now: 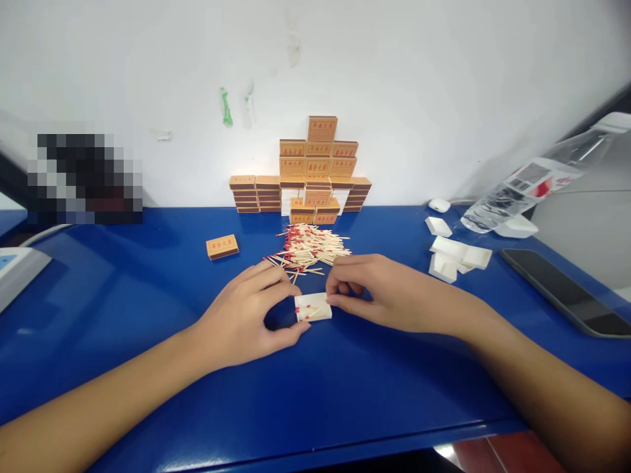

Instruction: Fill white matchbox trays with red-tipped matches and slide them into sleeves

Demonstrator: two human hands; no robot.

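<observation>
On the blue table, near the middle and close to the front edge: one white tray, matchbox-sized, lying open side up, with a few red-headed matches inside, heads toward its left end.

Left hand: closed lightly on the left end of the white tray, thumb on the near side, fingertip on the far side. Right hand: at the tray's right end, thumb and forefinger brought together over the far corner, other fingers curled; whether anything is pinched between them cannot be told.

Match pile: one, loose, just beyond the hands; many heads red, sticks pale, lying crosswise.

Stacked matchboxes: one stepped structure, orange with red lettering, standing near the wall behind the pile; single box at the top, lower stacks to both sides.

Loose matchbox: one, lying flat, left of the pile.

Spare white trays: several, grouped at the right, some overlapping.

Phone: one, dark screen up, right of the trays.

Bottle: one, clear, labelled, behind the phone.

White device: one, partly cut off at the left edge.
</observation>
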